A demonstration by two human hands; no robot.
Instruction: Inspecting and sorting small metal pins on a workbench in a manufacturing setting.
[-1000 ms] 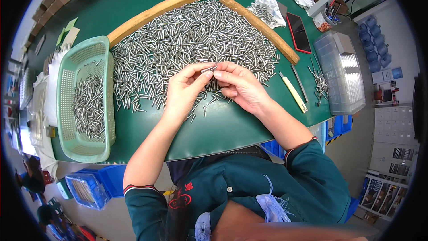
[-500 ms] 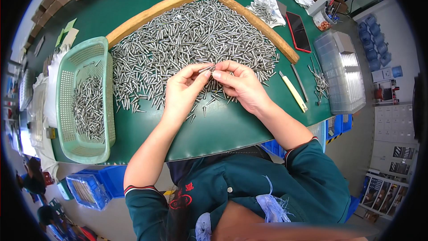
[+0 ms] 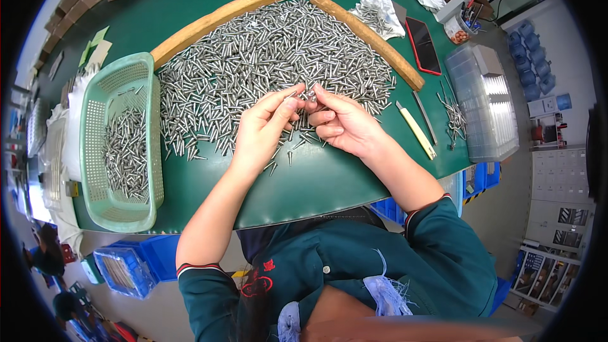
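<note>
A wide heap of small silvery metal pins [image 3: 253, 57], each with a thicker head like a screw or rivet, covers the middle of the green table. Over its near edge, my left hand [image 3: 266, 120] pinches a pin between thumb and fingertips. Close beside it, my right hand [image 3: 347, 125] has thumb and forefinger closed on a small shiny pin, partly hidden by the fingertips; its other fingers curl inward. The two sets of fingertips almost meet. A few loose pins [image 3: 290, 158] lie just below the hands. More pins fill part of the green plastic basket [image 3: 156, 152] at left.
Two wooden bars [image 3: 234, 16] [image 3: 373, 39] fence the heap's far side. To the right lie a cutter knife [image 3: 416, 129], a thin metal strip [image 3: 425, 117], a red-edged phone [image 3: 424, 45] and a clear plastic box [image 3: 481, 104]. A white cloth [image 3: 387, 12] holds more pins.
My right hand has turned slightly, its thumb and forefinger now pointing up and the other fingers more visible. My left hand has barely shifted.
</note>
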